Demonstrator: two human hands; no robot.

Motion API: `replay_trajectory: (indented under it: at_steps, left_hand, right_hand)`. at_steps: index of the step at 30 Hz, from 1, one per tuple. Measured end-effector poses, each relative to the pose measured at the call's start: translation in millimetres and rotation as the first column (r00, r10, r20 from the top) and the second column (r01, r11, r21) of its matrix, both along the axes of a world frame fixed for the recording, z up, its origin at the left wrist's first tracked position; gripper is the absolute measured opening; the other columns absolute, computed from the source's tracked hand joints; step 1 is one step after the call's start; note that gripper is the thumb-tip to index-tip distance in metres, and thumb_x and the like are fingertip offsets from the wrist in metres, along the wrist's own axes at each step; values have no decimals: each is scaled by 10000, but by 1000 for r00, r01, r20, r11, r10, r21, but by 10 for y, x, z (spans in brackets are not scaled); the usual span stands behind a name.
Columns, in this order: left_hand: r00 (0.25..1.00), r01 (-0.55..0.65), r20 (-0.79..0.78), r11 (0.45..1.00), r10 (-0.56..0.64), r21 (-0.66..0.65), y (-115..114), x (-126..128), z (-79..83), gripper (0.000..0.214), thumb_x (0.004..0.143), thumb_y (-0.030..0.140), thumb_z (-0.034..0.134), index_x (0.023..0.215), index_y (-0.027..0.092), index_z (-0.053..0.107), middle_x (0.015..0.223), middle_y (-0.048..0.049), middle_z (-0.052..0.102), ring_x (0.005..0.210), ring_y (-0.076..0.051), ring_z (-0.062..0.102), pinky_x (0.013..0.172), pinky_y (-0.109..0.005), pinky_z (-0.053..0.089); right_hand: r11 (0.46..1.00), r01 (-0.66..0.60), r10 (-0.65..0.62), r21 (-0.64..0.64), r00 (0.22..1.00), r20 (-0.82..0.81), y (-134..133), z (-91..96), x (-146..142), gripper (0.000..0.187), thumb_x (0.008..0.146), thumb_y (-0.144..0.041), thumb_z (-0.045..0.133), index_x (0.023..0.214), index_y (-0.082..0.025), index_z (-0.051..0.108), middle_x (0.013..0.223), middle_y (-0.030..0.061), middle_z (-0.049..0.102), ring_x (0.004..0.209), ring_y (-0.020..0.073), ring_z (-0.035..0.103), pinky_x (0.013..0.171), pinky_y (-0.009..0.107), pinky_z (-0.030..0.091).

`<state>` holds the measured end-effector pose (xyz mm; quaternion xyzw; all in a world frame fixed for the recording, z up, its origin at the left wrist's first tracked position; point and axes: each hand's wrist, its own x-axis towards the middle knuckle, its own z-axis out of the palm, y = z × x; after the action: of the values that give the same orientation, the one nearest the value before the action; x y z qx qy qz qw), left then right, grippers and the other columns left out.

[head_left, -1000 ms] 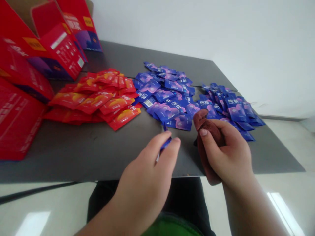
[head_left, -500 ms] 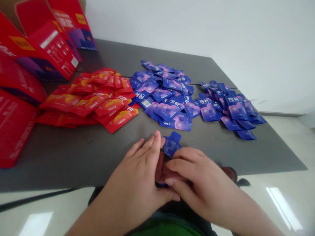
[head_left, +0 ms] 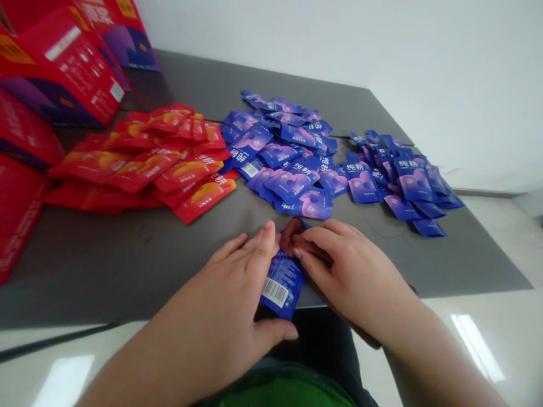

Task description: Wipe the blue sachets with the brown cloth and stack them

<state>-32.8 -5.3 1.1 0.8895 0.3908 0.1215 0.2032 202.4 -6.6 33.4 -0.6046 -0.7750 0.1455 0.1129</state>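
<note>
A blue pouch (head_left: 280, 285) lies near the table's front edge, back side up, showing a white barcode and fine print. My left hand (head_left: 231, 294) rests along its left side, fingers stretched out and thumb apart near the bottom corner. Between the thumb and fingers of my right hand (head_left: 345, 265) is a bunched brown cloth (head_left: 292, 236), pressed on the pouch's upper end. The cloth's tail hangs below that hand, past the table edge. Cloth and fingers hide the pouch's top.
Red pouches (head_left: 144, 164) are heaped at the left of the grey table (head_left: 190, 277). One blue heap (head_left: 288, 152) lies in the middle, another blue heap (head_left: 399, 175) on the right. Red boxes (head_left: 76, 68) stand at far left, some with raised flaps. A white wall (head_left: 339, 45) rises behind.
The cloth and my right hand have moved up the pouch, away from me, uncovering the barcode part. My left hand has barely moved. The view has shifted slightly.
</note>
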Motion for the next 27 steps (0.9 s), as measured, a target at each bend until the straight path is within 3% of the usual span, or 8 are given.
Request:
replay_trajectory:
  at_steps: [4,9,12,15,19,21,25,27]
  left_hand:
    - [998,-54,-14,999,54,-1,21,44,7,1275,745,634,937,1712,152,261,1704,-228,469,1517,-441,536,1227,-592,504]
    - [974,-219,87,971,211,96,-99,284,-55,1359,829,439,836,1735,82,-112,1554,-236,636,1424,-405,632,1183,-589,534]
    - [971,-229,106,964,216,134,-152,343,-91,1313,844,347,790,1736,102,-141,1558,-229,635,1440,-399,624,1191,-586,526]
    - [968,-240,109,959,225,148,-164,331,-107,1446,798,481,900,1734,84,-129,1531,-242,654,1443,-431,614,1188,-592,529]
    - [969,-244,90,954,231,172,-168,334,-103,1582,684,580,997,1729,58,-70,1532,-274,642,1440,-455,611,1173,-602,544]
    - [981,-190,69,956,179,224,-179,368,-96,1489,688,577,990,1719,29,66,1569,-311,591,1457,-469,591,1186,-622,529]
    - [997,-59,-26,943,72,327,-224,370,-71,757,816,358,848,1467,69,591,1489,-280,672,1400,-476,642,1185,-654,522]
    - [1000,14,-19,938,-8,347,-258,259,-46,545,839,226,697,1370,109,673,1388,-213,755,1299,-415,727,1116,-584,598]
  right_hand:
    - [995,55,-60,86,996,59,48,77,26,222,1123,-341,553,1041,-226,724,1024,80,707,960,281,663,864,445,503]
    - [949,-308,292,-61,938,-189,-176,235,-27,179,1135,-311,542,1081,-252,702,1072,30,712,1043,224,641,969,399,478]
    - [911,-391,351,-134,903,-248,-219,222,0,123,1114,-282,590,1073,-256,703,1056,7,697,1023,197,636,976,379,465]
    - [893,-427,371,-145,879,-299,-124,148,61,96,1097,-264,628,1086,-278,722,1087,-8,692,1039,174,638,985,353,460]
    - [952,-298,276,-77,938,-211,59,66,107,115,1093,-262,627,1079,-268,742,1078,16,706,1047,203,643,960,370,475]
    - [983,-183,178,-25,974,-142,130,44,110,129,1091,-249,612,1090,-254,741,1098,34,718,1059,225,650,957,387,482]
    - [999,19,-18,48,1000,-5,207,13,106,233,1137,-285,495,1085,-211,709,1074,79,719,1012,264,660,904,418,488]
    - [992,100,-103,73,994,27,225,-10,109,288,1153,-320,451,1036,-208,690,1028,87,710,973,274,660,871,422,488]
